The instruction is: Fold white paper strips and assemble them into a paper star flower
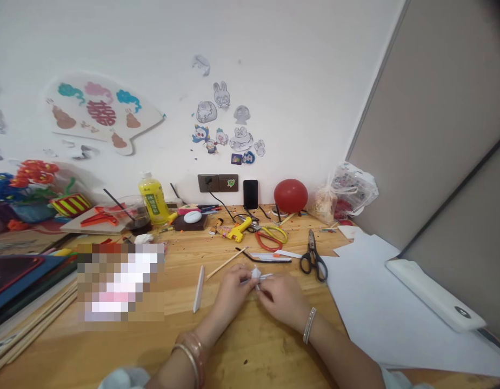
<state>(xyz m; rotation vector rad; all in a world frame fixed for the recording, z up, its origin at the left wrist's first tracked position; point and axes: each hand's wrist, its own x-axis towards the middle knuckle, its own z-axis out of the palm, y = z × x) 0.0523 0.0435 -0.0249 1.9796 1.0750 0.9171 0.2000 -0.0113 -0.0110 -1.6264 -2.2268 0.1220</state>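
**Small folded paper pinched at mid-table**

Left hand and right hand together low over the wooden table, fingertips of both closed on a small white paper piece held between them, just above the tabletop.

Just left of the left hand: a white folded strip lying flat, and a thin wooden stick angled beside it. Just beyond the hands: a dark-edged flat strip. Near on the right: black scissors, tips toward the wall, touching the edge of a large white paper sheet.

Farther back, well apart: red and yellow scissors, yellow glue gun, red balloon, black phone leaning on the wall, yellow bottle.

Nothing between the hands and the paper piece.
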